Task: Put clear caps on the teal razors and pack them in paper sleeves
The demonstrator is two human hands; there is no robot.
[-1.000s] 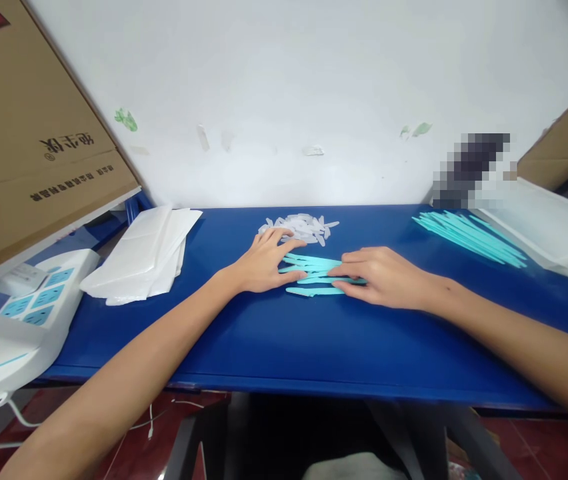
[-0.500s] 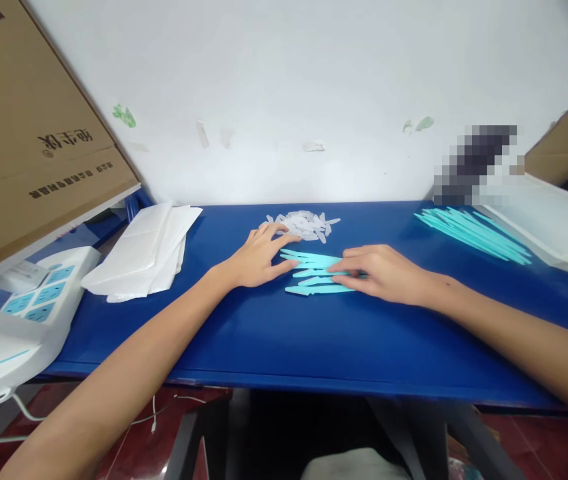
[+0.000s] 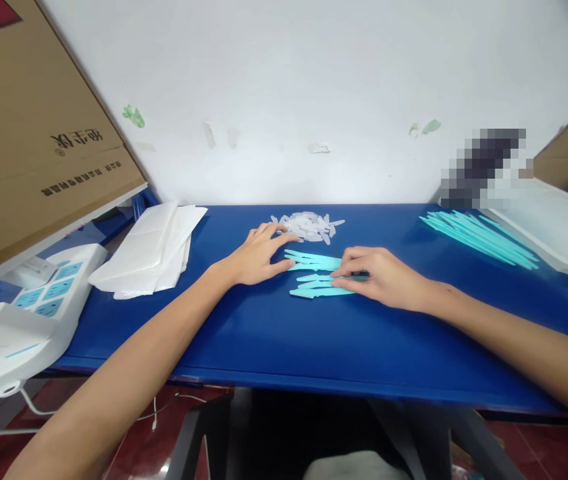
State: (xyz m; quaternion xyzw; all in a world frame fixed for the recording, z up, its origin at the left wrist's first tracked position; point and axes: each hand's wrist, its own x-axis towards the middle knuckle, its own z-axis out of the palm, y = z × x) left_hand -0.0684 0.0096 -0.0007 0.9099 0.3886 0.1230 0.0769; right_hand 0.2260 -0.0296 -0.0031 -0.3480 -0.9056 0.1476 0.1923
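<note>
Several slim teal eyebrow razors [image 3: 314, 257] lie side by side on the blue table, in an upper and a lower group with a narrow gap between. My right hand [image 3: 377, 275] covers their right ends, its thumb and fingers closed on one of the razors. Over at their left ends, my left hand [image 3: 259, 257] rests palm down with fingers spread, the thumb at the razor tips. Its fingertips reach the near edge of a pile of small whitish translucent pieces [image 3: 309, 225], which look like blade caps.
More teal razors [image 3: 481, 238] are heaped at the right, beside a translucent plastic bin [image 3: 544, 227]. On the left lie white plastic bags [image 3: 139, 247] and a white power strip [image 3: 77, 293], under a large cardboard box [image 3: 54, 113]. A white wall [image 3: 274, 80] closes off the back.
My right hand has shifted slightly toward me, and a gap has opened between the upper and lower razors. My left hand stays in much the same place. The view has turned slightly left.
</note>
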